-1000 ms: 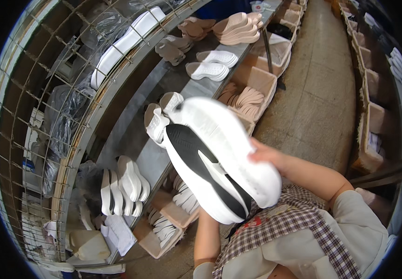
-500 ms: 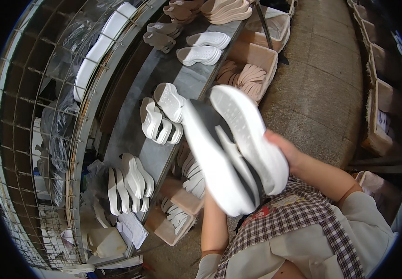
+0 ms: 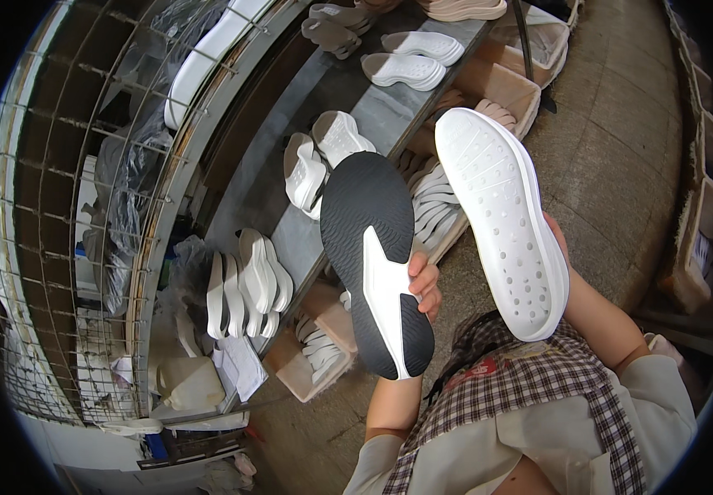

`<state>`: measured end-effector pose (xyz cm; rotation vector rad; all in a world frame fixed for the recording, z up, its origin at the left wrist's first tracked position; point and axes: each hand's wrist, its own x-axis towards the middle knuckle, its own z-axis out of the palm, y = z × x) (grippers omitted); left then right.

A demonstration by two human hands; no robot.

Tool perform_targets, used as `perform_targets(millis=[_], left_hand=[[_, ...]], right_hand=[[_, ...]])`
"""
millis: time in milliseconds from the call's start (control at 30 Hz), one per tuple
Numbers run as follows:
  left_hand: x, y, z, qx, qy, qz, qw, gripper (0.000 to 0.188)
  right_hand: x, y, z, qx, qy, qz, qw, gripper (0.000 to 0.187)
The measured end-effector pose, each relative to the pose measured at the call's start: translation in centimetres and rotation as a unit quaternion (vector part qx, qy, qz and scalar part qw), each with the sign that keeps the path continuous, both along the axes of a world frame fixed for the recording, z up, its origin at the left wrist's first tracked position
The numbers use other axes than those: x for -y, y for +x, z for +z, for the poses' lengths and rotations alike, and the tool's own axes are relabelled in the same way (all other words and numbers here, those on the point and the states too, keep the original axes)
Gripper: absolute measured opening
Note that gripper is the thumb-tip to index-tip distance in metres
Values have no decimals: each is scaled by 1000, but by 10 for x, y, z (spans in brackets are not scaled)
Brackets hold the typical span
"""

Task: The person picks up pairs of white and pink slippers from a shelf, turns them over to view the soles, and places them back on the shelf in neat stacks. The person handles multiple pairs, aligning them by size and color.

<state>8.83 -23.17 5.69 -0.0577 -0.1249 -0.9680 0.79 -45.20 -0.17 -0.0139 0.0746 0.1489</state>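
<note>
A shoe sole [image 3: 348, 206] with a black ribbed tread and a white middle strip is in my left hand [image 3: 426, 287]. The fingers of that hand curl round its right edge, while the palm is hidden behind it. My right hand [image 3: 557, 238] grips a second shoe sole [image 3: 501, 214], which shows its white inner side dotted with small round marks. Most of the right hand lies behind this sole. Both soles are held up side by side in front of my checked apron [image 3: 497, 396], apart from each other.
At left, a grey metal shelf [image 3: 262, 194] carries paired white soles [image 3: 262, 272] and more soles further back. Pink bins [image 3: 323, 363] of soles stand below it. A wire mesh [image 3: 84, 247] borders the far left, and a plastic jug [image 3: 187, 382] stands near papers [image 3: 238, 367].
The two soles have swung apart. The left one has turned to show its black tread, and the right one has moved right, its inner side facing up. My view has shifted as well.
</note>
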Motion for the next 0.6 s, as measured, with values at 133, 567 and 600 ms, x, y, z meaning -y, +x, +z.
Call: perform_targets(millis=[133,567,600], left_hand=[[1,-6,5,-19,-10,34,999,34],[-9,-11,-7,13,-3,128,992,63],[-11,-11,-10,22,1,133,991,63]], right_hand=[[-1,0,-1,1,-16,8,1000,52],[-16,5,3,24,-9,36,999,51],[-18,7,1,40,18,46,998,54]])
